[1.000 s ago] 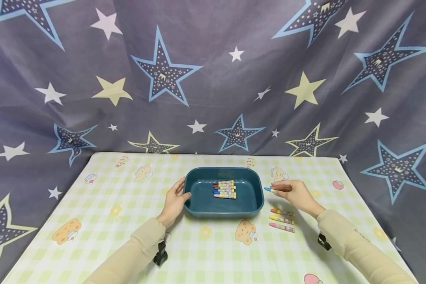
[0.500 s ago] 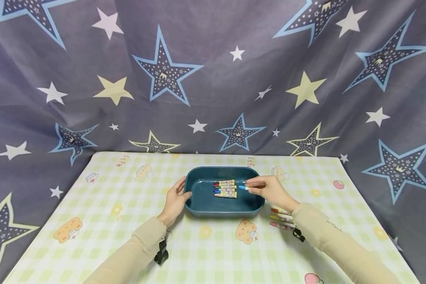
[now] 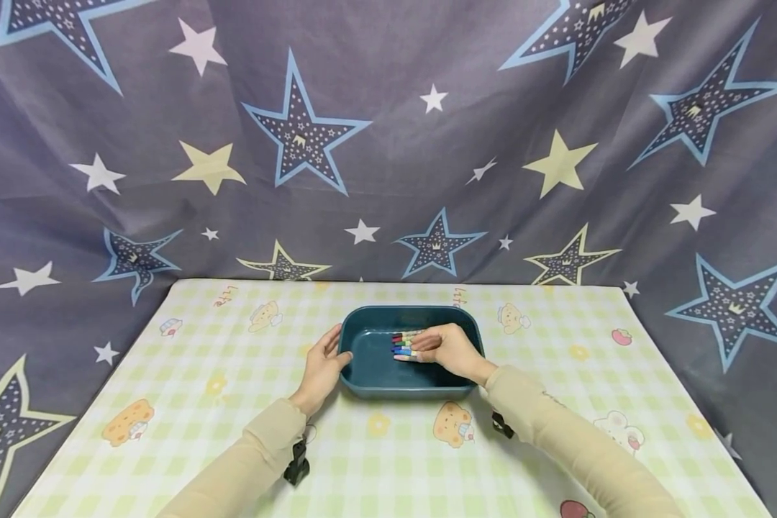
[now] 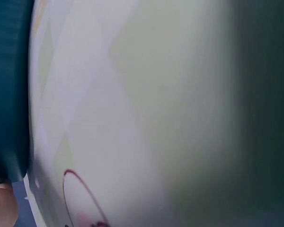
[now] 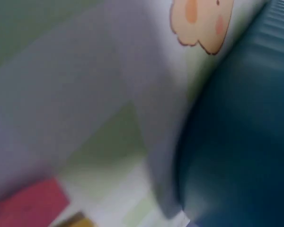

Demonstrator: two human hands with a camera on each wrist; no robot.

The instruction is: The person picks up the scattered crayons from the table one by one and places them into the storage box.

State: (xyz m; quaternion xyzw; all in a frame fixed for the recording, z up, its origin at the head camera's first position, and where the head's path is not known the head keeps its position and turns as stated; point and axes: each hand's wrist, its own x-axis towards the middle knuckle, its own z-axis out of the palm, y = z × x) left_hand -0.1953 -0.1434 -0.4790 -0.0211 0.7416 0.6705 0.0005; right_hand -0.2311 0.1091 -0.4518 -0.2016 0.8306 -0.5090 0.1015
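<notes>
A dark teal rectangular bin (image 3: 408, 393) stands on the table. My left hand (image 3: 319, 370) grips its left end, thumb over the rim and fingers along the outside wall. My right hand (image 3: 455, 351) reaches over the right side into the bin, pinching a light blue crayon (image 3: 404, 352). Beside that crayon lies a row of several crayons (image 3: 401, 337) with yellow wrappers, partly covered by the right fingers. In the right wrist view, a pink crayon (image 5: 33, 204) and the edge of a yellow one (image 5: 81, 223) lie on the cloth outside the bin.
A green-and-white checked tablecloth (image 3: 233, 403) with printed cartoon bears covers the table. Behind it hangs a grey star-patterned curtain (image 3: 375, 180). The right sleeve (image 3: 544, 417) hides the crayons on the cloth in the head view.
My right hand has carried the light blue crayon leftward from beside the bin, over its right rim, to the crayon row inside. My left hand keeps its grip on the bin.
</notes>
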